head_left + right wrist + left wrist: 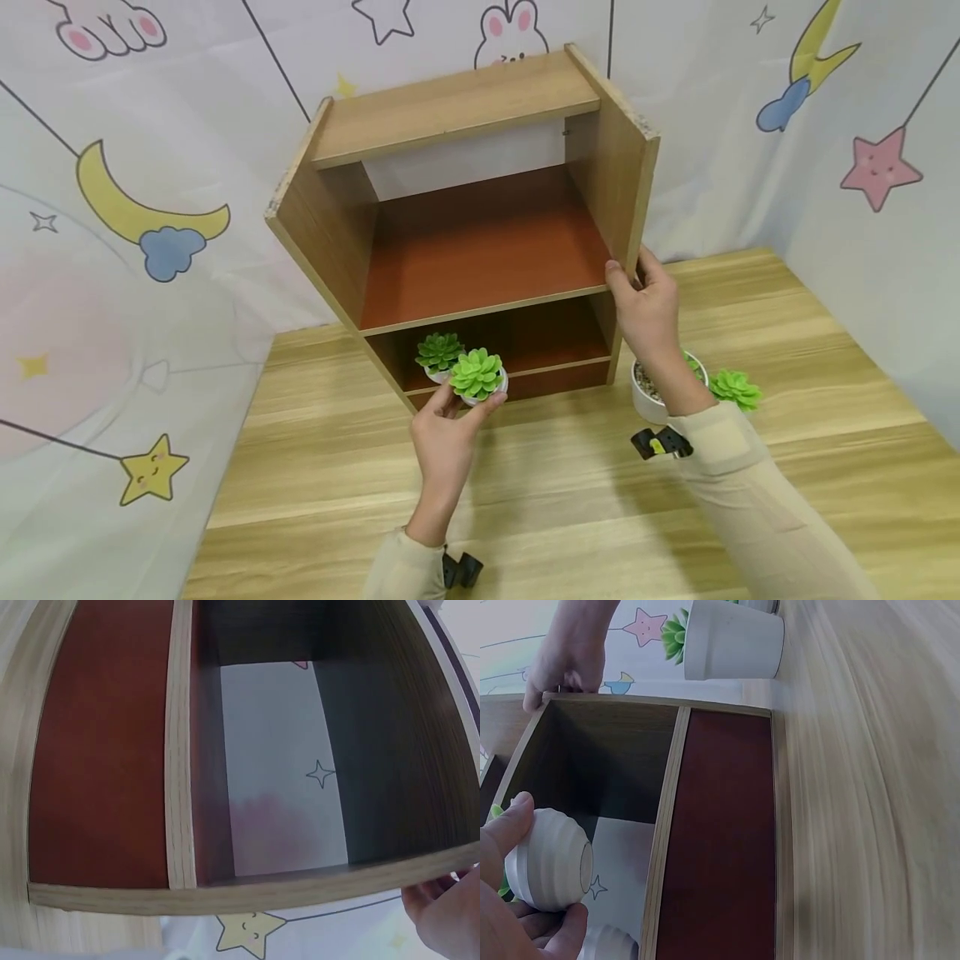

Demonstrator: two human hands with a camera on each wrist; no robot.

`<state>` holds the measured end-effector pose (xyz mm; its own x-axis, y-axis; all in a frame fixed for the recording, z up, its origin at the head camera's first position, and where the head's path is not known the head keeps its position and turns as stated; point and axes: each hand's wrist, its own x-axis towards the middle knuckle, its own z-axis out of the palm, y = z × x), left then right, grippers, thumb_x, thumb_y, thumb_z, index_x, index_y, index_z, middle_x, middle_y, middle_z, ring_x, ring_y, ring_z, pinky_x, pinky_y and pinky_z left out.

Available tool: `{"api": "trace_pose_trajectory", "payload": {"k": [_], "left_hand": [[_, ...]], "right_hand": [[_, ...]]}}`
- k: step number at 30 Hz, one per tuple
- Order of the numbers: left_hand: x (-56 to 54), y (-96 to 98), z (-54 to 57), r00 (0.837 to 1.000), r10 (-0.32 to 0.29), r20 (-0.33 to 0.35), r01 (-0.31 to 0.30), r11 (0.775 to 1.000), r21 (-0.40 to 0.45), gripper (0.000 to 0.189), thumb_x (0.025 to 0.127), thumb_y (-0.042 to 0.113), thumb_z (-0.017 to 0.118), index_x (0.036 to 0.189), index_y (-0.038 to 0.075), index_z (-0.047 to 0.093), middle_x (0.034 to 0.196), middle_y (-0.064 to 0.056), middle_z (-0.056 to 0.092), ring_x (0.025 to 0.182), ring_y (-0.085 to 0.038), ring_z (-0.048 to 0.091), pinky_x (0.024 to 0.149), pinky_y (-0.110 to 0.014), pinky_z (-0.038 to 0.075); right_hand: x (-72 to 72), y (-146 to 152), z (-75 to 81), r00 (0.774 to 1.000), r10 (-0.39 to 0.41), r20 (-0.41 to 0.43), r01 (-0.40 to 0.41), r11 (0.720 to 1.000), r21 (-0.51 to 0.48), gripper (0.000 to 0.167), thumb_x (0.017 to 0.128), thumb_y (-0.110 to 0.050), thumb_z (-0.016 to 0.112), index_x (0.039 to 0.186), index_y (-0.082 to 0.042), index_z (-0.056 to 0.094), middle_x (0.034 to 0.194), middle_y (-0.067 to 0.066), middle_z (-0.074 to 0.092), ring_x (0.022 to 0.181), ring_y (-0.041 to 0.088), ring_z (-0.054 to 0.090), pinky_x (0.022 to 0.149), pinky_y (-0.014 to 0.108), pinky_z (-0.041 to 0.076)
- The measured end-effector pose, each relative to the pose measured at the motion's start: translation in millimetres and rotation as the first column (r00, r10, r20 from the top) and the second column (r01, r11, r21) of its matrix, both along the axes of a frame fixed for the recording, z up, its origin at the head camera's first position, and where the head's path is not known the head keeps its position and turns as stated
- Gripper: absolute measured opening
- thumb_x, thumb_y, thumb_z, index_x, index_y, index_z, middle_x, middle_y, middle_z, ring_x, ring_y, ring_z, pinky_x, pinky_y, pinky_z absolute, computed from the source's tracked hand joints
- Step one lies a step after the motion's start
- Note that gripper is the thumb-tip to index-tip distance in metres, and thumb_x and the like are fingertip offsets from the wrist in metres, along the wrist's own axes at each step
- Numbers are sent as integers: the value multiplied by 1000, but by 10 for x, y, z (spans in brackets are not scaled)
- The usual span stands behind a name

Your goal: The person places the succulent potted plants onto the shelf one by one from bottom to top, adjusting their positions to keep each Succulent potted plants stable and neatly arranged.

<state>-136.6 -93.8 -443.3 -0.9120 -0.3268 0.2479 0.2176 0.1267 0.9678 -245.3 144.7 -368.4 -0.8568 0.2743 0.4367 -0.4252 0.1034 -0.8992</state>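
Observation:
My left hand (444, 446) holds a small potted succulent (477, 377) with bright green leaves, thumb and fingers around its ribbed white pot (551, 859). It is in front of the lower compartment of a wooden shelf unit (480, 237). A darker green succulent (439, 351) in a white pot stands inside that compartment at the left, partly behind the held one. With my right hand (649, 312) I grip the front edge of the unit's right side panel (633, 192), thumb on the inner side. In the right wrist view only part of that hand (450, 919) shows.
Right of the unit, a larger white pot (649, 407) with pebbles stands on the wooden table (315, 483), partly behind my right forearm. Bright green leaves (737, 389) show beside it. A patterned cloth (735, 183) hangs behind the unit.

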Motion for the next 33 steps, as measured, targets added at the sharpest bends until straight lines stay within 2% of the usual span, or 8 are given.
{"api": "trace_pose_trajectory", "payload": {"k": [7,13,15,20,21,33], "left_hand": [[-68,87,10,1000,-15,-12,15,1000,23,61,67,30,92,122,16,71,118,-1,68,100,-19,67,79,-31,54],[-120,140,22,1000,-14,20,13,999,50,66,67,20,92,128,12,66,124,-5,64,102,-19,66,80,-31,54],[-120,165,66,999,-13,32,12,999,44,66,68,17,92,127,10,66,124,-7,64,102,-20,66,80,-31,54],[-156,190,45,1000,-15,28,14,1000,18,61,67,25,93,121,11,71,112,-6,69,98,-18,67,78,-29,55],[-174,185,-1,1000,-12,20,12,1000,16,62,65,28,93,120,12,71,110,-5,70,98,-17,68,78,-29,55],[-261,270,-63,999,25,32,-24,999,-25,61,62,35,94,116,13,74,102,0,72,92,-13,69,76,-29,55]], "right_hand": [[-14,56,35,995,97,5,-97,995,-11,40,94,-6,59,133,1,57,126,16,59,115,15,53,93,29,43],[-39,78,20,993,115,-1,-115,993,-14,43,94,-6,58,136,1,54,129,16,57,116,16,52,94,30,42],[-43,86,22,993,114,1,-114,993,-13,43,94,-6,58,136,1,54,129,16,57,117,16,52,94,30,42],[-42,96,11,993,114,2,-114,993,-20,43,94,-6,58,136,1,53,129,17,57,118,16,51,97,31,42],[-39,93,8,993,117,2,-117,993,-26,43,94,-5,59,136,1,53,129,17,57,118,17,51,98,32,42],[-45,94,-21,987,162,10,-161,985,-55,45,95,-6,59,139,1,51,134,17,54,124,19,48,105,37,37]]}}
